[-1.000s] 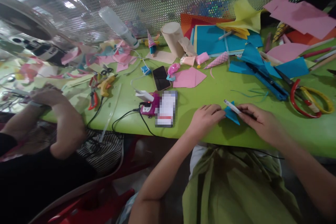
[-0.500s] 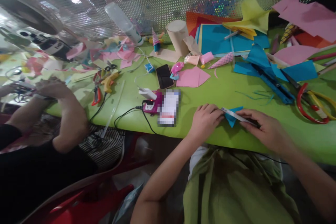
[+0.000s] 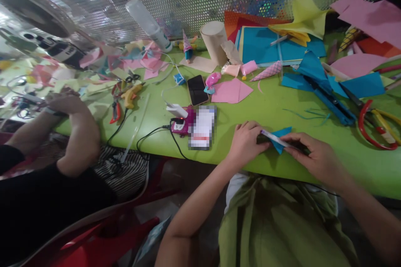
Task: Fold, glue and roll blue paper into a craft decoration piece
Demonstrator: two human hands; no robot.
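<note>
In front of me, my right hand (image 3: 308, 148) is closed around a slim white pen-like stick (image 3: 273, 137), its purplish end pointing to the left. Under the stick lies a small pointed blue piece (image 3: 277, 147) of felt or paper. With curled fingers, my left hand (image 3: 249, 142) grips the left edge of that piece, its thumb close below the stick. The stick's right end is hidden in my right palm. To the right lie red-and-yellow-handled scissors (image 3: 377, 127) and a blue tool (image 3: 330, 102) among blue scraps.
A phone with a blurred screen (image 3: 203, 127) and a purple power adapter (image 3: 181, 127) lie left of my hands. Behind are a dark phone (image 3: 197, 90), a cardboard tube (image 3: 213, 41) and blue sheets (image 3: 263, 46). A co-worker's arms (image 3: 78, 133) rest at the left, near a yellow glue gun (image 3: 128, 96).
The stick's left end now stands out clear of my left fingers, which have shifted slightly away from it. The whole view has moved a little.
</note>
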